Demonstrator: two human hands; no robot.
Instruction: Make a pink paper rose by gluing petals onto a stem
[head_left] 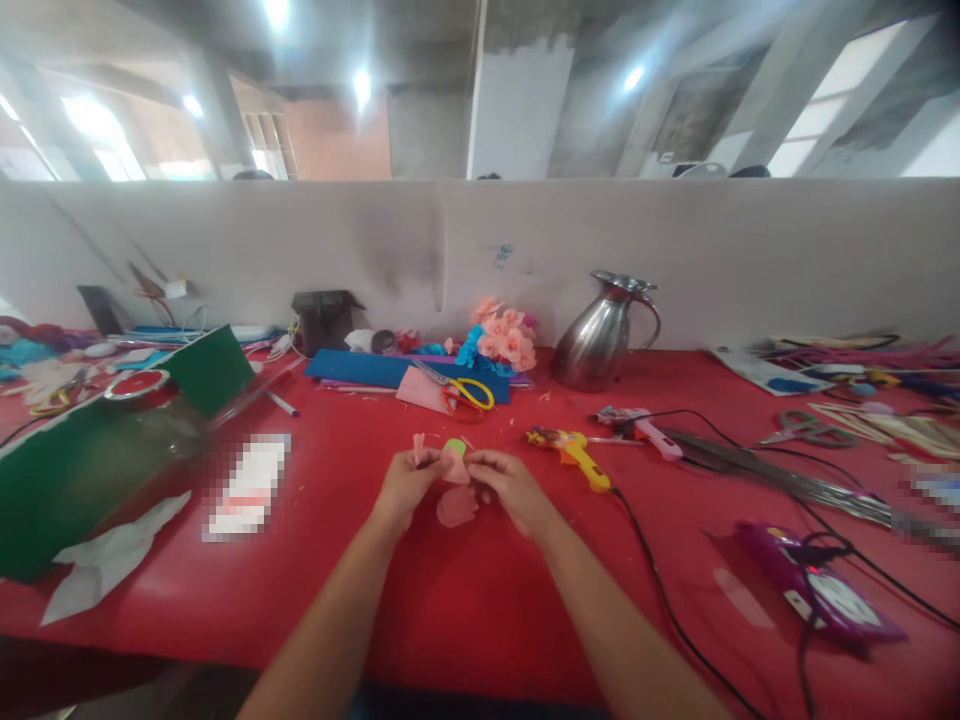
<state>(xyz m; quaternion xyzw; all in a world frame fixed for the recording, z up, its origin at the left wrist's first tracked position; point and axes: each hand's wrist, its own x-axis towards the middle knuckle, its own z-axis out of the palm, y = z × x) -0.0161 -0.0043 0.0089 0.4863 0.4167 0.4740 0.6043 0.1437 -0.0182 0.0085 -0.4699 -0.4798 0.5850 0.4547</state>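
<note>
1 pink paper bit [456, 468] | L hand [406, 487] & R hand [516, 487] are pinching it, fingers narrow | yellow glue gun [576, 457] is lying nr R hand

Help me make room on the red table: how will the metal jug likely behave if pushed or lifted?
The metal jug probably resists tipping if pushed low, since it widens toward the bottom. Its shiny surface looks smooth, so it may be slippery; the curved handle likely offers a surer hold. Its weight is uncertain, as any contents are hidden.
</note>
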